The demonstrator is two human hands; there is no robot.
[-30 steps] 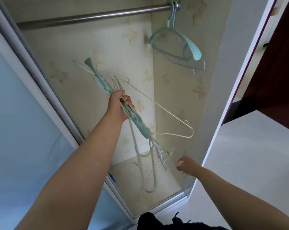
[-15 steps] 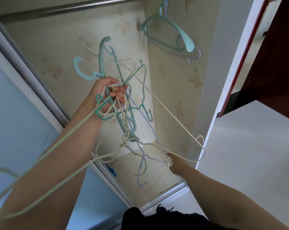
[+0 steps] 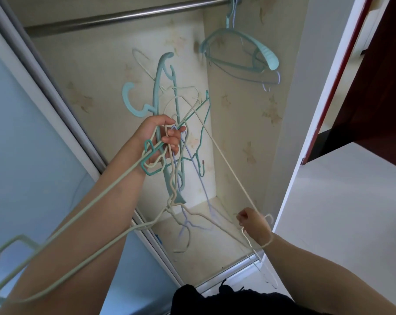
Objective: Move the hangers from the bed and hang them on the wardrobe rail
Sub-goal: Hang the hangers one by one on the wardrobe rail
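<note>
— Hangers (image 3: pixel 169 142), where? 
— Tangled bunch at centre frame, left hand (image 3: pixel 160 139) curled tight round them, below the rail (image 3: pixel 124 15). 
— Right hand (image 3: pixel 253 223)? 
— Lower right, fingers pinching a white hanger (image 3: pixel 226 164). Two hangers (image 3: pixel 240 55) hang upper right.

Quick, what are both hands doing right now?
Left hand: gripping a tangled bunch of hangers.
Right hand: fingers curled around a cream wire hanger.
</note>
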